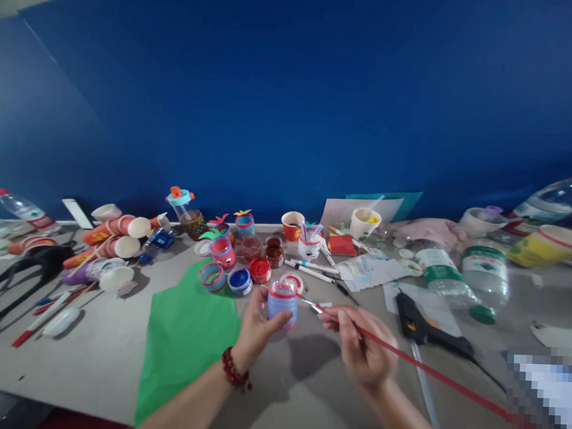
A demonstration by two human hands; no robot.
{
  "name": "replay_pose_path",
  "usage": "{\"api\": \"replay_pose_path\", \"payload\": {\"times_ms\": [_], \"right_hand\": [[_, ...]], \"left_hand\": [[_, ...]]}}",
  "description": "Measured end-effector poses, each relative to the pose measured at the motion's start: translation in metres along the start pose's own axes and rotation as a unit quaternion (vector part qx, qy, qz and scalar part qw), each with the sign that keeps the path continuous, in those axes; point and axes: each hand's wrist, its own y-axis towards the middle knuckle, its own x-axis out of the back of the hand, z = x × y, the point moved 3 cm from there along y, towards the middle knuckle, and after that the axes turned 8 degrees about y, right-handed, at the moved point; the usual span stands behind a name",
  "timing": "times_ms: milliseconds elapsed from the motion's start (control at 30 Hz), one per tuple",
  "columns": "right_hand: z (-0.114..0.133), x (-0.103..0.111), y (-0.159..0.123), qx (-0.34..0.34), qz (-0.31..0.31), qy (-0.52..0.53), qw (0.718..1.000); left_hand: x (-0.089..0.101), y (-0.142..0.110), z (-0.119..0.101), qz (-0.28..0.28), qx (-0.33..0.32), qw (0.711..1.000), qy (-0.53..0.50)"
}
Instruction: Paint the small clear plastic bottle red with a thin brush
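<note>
My left hand (255,323), with a beaded bracelet at the wrist, is closed around a small clear plastic cup (281,309) that looks like a cut bottle part. Its body is painted light blue, with a red band near the top and red at the bottom. In my right hand (368,345) is a paintbrush (416,361) with a long red handle. The brush tip is at the red band on the cup's right side. Just behind the cup are open jars of red paint (260,270), blue paint (240,280) and brown paint (274,255).
Green paper (188,342) lies to the left. A black glue gun (427,329) rests on the right, near several plastic bottles (438,273). Decorated paper cups (111,230) lie at the left. A blue wall (290,108) rises behind the table.
</note>
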Motion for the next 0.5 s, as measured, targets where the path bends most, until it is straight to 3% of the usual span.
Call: {"api": "replay_pose_path", "payload": {"times_ms": [300,500], "right_hand": [[0.0048,-0.0010,0.0016,0.030,0.028,0.012,0.999],[-0.0026,0.0032,0.0017,-0.018,-0.032,0.022,0.999]], "left_hand": [[-0.0053,-0.0012,-0.0049,0.015,0.026,0.998,-0.053],[-0.0074,-0.0010,-0.0013,0.023,0.036,0.996,-0.084]]}}
